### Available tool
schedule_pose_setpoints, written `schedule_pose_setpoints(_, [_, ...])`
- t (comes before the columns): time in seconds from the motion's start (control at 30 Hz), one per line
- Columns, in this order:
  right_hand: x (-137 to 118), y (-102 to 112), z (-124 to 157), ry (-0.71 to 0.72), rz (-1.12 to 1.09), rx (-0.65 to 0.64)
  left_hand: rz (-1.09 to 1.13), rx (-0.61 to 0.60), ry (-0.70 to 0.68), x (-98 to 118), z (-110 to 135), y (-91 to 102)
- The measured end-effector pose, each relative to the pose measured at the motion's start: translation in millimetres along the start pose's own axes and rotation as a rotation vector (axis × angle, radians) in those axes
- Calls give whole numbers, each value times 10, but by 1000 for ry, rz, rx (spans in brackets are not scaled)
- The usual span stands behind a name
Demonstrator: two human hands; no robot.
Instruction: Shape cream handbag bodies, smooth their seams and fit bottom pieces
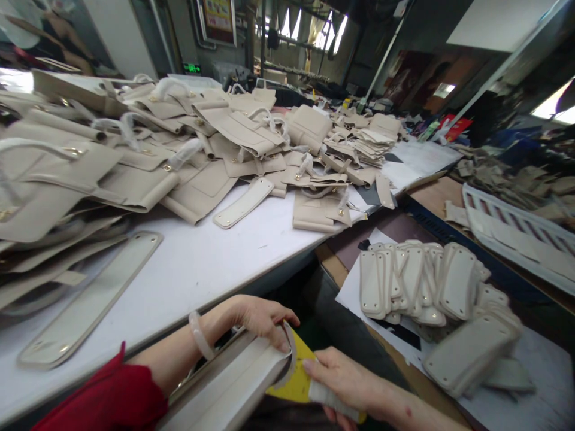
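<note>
Beige bag piece (229,380) lay at six o'clock, seemingly light, pliable, best held at the end my left fingers (281,341) touched, gripping or not I couldn't tell, while my right fingers (313,367) clamped the yellow tool (297,378).

No words or numbers legible to you | green lit sign (191,68) at the back: pale marks too small for you to make out | framed yellow poster (218,18) on the wall: you see print, too blurred to read
</note>
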State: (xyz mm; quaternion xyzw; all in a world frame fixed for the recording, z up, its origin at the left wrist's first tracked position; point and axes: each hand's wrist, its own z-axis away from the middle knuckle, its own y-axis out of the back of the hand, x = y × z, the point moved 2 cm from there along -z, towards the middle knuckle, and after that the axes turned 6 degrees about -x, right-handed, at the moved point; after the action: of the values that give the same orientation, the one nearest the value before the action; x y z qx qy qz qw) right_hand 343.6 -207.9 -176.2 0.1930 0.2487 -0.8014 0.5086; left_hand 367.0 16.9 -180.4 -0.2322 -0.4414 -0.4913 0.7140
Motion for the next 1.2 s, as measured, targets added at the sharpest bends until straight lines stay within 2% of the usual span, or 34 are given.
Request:
schedule_pose_setpoints(0.33, [-87,-107,-16,-41,-10,9,-26,3,16,-4,-7,15])
schedule_pose_setpoints(0.5, [-79,-181,-52,-83,11,76,-40,33,23,45,24,8])
schedule_pose_setpoints(0.6, [-51,-237,-112,-58,19,115,-13,52,32,61,35,0])
schedule_pose_setpoints(0.8, [60,-354,-319,20,3,219,153,53,-3,-59,-47,-60])
schedule_pose_setpoints(0.97, [41,-512,-532,82,-26,220,525,42,-109,-111,-53,-147])
schedule_pose_setpoints(1.03, [4,-573,-607,107,-37,230,611,96,-164,-82,-15,-163])
schedule_pose_setpoints(1.13, [-26,-646,-670,132,-84,255,607,308,-209,-43,92,-154])
schedule_pose_setpoints(1.2, [-4,-691,-650,141,-133,222,568,455,-189,-48,198,-164])
